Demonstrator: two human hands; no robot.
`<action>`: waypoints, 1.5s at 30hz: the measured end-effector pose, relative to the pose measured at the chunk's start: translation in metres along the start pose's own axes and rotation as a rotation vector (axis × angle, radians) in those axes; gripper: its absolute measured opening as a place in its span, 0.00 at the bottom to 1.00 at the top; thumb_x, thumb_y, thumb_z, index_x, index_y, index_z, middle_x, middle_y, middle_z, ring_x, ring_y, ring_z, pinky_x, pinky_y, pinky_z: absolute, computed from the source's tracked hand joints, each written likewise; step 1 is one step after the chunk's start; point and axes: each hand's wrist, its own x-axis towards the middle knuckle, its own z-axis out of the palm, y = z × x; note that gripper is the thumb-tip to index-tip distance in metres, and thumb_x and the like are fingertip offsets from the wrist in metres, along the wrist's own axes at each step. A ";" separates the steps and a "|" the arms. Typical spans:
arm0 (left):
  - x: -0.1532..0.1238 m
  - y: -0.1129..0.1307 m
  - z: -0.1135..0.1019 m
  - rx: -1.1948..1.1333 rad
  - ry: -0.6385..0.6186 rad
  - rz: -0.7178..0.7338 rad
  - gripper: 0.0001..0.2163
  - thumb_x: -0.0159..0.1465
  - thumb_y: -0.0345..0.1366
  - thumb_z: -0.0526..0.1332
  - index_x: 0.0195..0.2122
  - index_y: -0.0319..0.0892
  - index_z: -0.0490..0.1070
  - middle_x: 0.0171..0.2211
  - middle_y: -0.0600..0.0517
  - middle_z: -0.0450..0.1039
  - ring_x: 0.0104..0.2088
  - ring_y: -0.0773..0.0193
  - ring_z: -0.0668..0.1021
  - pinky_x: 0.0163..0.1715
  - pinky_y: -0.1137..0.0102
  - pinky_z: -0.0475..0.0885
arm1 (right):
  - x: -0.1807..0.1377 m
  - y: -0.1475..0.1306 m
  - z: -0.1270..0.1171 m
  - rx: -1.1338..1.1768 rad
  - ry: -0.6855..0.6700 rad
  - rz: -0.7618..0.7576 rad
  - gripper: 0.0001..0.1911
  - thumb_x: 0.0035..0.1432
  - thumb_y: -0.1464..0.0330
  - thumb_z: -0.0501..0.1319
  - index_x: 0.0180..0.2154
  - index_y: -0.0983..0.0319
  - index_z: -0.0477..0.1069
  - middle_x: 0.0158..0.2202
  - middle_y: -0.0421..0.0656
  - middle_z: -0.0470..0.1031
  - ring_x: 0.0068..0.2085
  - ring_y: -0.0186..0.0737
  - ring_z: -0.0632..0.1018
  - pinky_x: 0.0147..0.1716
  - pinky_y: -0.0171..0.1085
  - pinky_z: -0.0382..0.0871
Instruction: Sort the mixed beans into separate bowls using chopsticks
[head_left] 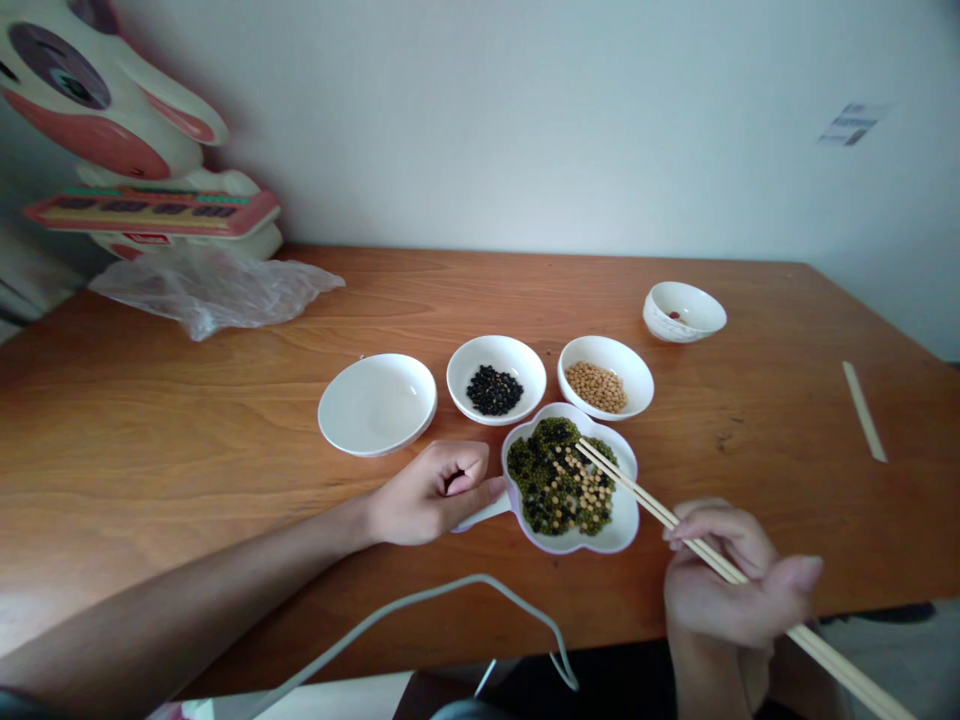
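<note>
My left hand (435,492) is closed around the short handle of a white, flower-shaped dish (624,520) with a pale purple rim. Mixed green, black and tan beans (555,475) lie in it. In my right hand (739,575) is a pair of wooden chopsticks (645,500), their tips together over the beans near the dish's far side; I cannot make out a bean between them. Just behind the dish stand a white bowl of black beans (494,390) and a white bowl of tan soybeans (596,386). A white bowl (377,405) with nothing visible in it is to their left.
A small white bowl (684,312) with a few bits inside stands at the back right. A pale strip (865,412) lies near the right edge. Back left are a clear plastic bag (214,290) and a toy keyboard (157,212). A white cable (420,600) loops in front.
</note>
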 end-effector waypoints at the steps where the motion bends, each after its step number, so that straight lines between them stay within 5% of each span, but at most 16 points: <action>1: 0.000 0.000 0.000 -0.001 0.000 0.000 0.21 0.73 0.34 0.60 0.26 0.44 0.49 0.25 0.59 0.54 0.24 0.71 0.58 0.25 0.70 0.54 | -0.001 0.000 -0.001 -0.007 0.009 0.005 0.44 0.66 0.38 0.39 0.18 0.59 0.75 0.16 0.43 0.70 0.22 0.42 0.73 0.23 0.42 0.63; 23: 0.001 0.002 0.000 0.026 -0.009 -0.001 0.21 0.73 0.35 0.60 0.25 0.44 0.49 0.25 0.59 0.54 0.25 0.71 0.58 0.25 0.72 0.57 | -0.003 -0.005 -0.013 -0.064 -0.123 0.035 0.49 0.63 0.33 0.35 0.19 0.61 0.75 0.17 0.45 0.71 0.23 0.44 0.74 0.27 0.43 0.64; 45: 0.000 0.000 0.002 0.048 0.013 -0.004 0.21 0.73 0.34 0.60 0.26 0.44 0.49 0.24 0.59 0.53 0.24 0.71 0.58 0.24 0.71 0.54 | -0.004 -0.001 -0.012 -0.052 -0.119 0.045 0.50 0.64 0.34 0.31 0.18 0.60 0.74 0.15 0.44 0.70 0.21 0.41 0.72 0.22 0.40 0.63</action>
